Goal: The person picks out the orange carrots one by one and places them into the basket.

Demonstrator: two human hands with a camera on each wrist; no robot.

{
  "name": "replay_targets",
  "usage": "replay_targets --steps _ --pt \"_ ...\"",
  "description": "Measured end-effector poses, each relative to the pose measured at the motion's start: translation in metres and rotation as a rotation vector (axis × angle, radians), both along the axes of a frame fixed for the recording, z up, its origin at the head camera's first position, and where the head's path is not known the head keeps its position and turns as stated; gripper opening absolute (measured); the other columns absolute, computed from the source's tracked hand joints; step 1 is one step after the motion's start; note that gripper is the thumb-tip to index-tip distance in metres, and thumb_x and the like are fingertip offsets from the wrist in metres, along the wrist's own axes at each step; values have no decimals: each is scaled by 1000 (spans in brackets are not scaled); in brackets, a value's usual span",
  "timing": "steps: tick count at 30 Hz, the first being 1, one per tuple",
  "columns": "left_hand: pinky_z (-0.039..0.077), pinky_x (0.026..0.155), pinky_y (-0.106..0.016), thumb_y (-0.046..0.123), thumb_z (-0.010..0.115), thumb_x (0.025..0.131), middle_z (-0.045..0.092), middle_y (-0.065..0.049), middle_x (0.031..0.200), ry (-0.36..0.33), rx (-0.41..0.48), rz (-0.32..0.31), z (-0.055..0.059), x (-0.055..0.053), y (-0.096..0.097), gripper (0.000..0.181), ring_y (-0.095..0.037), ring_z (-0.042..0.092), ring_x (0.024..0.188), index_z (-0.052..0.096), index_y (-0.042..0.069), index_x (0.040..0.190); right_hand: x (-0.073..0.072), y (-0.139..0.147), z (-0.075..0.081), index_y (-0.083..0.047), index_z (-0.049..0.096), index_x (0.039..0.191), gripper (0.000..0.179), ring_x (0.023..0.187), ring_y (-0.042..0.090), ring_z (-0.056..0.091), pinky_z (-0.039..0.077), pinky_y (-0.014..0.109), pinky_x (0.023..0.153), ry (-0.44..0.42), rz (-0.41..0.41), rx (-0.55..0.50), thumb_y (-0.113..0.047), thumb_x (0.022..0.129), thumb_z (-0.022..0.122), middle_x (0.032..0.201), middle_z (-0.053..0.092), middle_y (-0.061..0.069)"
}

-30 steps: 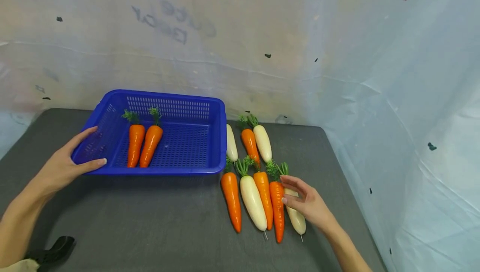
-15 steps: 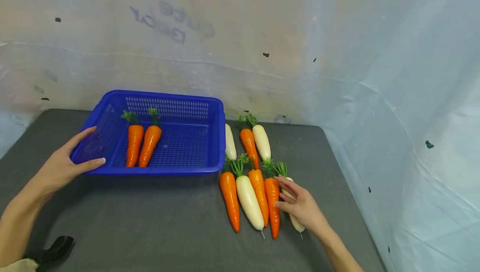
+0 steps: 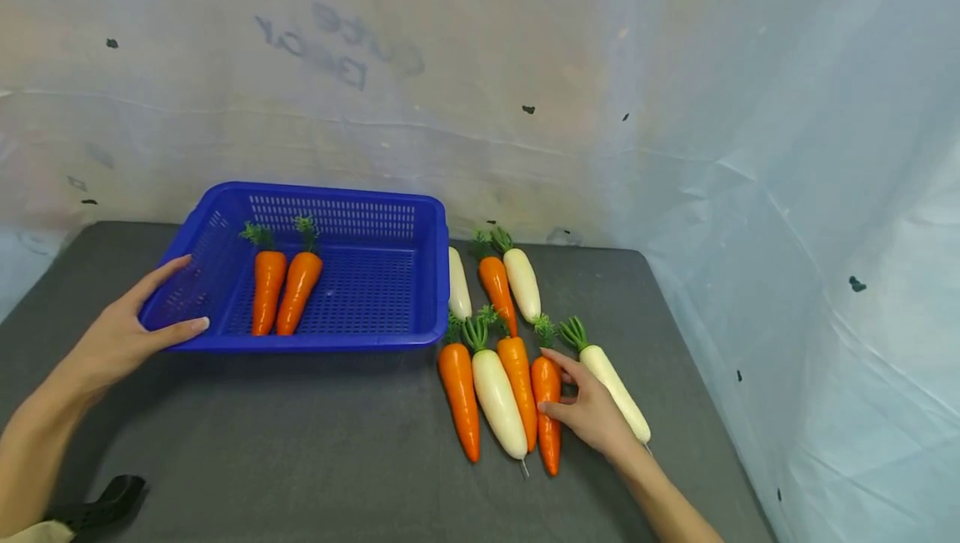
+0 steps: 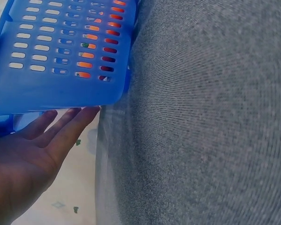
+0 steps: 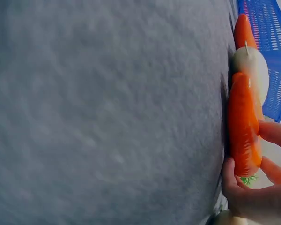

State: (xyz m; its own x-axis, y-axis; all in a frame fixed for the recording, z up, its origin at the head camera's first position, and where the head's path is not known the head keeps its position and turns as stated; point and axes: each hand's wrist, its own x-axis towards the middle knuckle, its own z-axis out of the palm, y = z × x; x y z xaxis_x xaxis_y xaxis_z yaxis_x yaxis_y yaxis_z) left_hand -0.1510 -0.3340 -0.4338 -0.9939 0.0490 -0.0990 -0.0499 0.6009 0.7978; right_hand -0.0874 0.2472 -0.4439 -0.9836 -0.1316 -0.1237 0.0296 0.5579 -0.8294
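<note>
My left hand (image 3: 123, 331) grips the left end of a blue plastic basket (image 3: 330, 341), thumb over the front rim. In the left wrist view its fingers reach along the basket's slotted wall (image 4: 47, 89). Two carrots (image 3: 267, 289) with green tops lie inside the basket. My right hand (image 3: 592, 410) holds an orange carrot (image 3: 550, 451) on the table, thumb and fingers around its upper part. The right wrist view shows this carrot (image 5: 243, 112) between thumb and fingertips. Right of that hand lies a white radish (image 3: 618, 385).
Left of the held carrot lie another carrot (image 3: 517, 376), a white radish (image 3: 497, 401) and a further carrot (image 3: 459, 393). Behind them are a carrot (image 3: 497, 285) and two white radishes (image 3: 522, 281). A plastic sheet (image 3: 480, 110) hangs behind the grey table (image 3: 315, 451).
My right hand has moved left from the rightmost white radish to the carrot. That radish has shifted right, apart from the carrot. The left hand stays on the basket.
</note>
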Motion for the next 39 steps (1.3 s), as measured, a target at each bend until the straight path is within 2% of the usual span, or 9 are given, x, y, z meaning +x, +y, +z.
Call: replay_targets --steps 6,9,11,17,24,31,36,39 --pt "17 95 -84 33 66 96 -5 -37 158 -4 13 4 -1 1 -3 94 -71 18 128 -3 35 160 -14 2 5 -12 49 147 77 88 25 68 56 29 67 -19 56 98 -2 78 81 134 53 17" --pt "18 95 -84 33 66 96 -6 -37 158 -12 21 0 -2 2 -4 94 -71 17 129 -3 37 159 -19 2 6 -12 46 147 76 67 21 64 54 30 58 -43 63 95 1 79 76 125 55 17" --pt "18 95 -83 33 66 96 -6 -37 158 -15 24 -1 -3 3 -4 94 -71 17 129 -3 38 159 -20 2 7 -14 45 147 74 59 22 61 53 32 54 -62 56 86 1 80 73 122 56 17" --pt "17 96 -84 34 67 95 -7 -35 158 -6 19 8 -2 4 -1 95 -71 16 130 -3 34 160 -21 3 13 -20 39 150 73 64 23 65 55 39 58 -97 54 4 -4 87 71 129 50 20" --pt "17 96 -84 34 65 96 -8 -36 158 -17 28 13 0 2 0 94 -71 16 128 -4 32 160 -26 2 28 -23 34 155 73 69 25 66 56 45 59 -43 104 -9 -11 93 70 137 44 21" --pt "19 94 -84 34 65 97 -6 -37 157 -22 27 -6 2 3 -2 93 -71 19 126 -4 35 160 -35 -6 44 -29 33 155 70 63 30 62 52 38 53 -29 148 -14 -21 95 69 138 44 20" --pt "18 94 -84 34 64 97 -7 -36 158 -31 22 -20 4 2 -2 93 -71 18 128 -4 38 159 -46 -14 53 -31 34 155 67 53 27 52 44 31 47 -17 187 -12 -27 96 67 142 43 16" --pt "16 95 -84 34 65 96 -7 -36 158 -27 19 -18 3 1 -2 94 -71 15 129 -4 36 159 -56 -22 62 -31 35 154 67 57 25 56 44 29 48 -11 217 -31 -28 96 68 144 42 15"
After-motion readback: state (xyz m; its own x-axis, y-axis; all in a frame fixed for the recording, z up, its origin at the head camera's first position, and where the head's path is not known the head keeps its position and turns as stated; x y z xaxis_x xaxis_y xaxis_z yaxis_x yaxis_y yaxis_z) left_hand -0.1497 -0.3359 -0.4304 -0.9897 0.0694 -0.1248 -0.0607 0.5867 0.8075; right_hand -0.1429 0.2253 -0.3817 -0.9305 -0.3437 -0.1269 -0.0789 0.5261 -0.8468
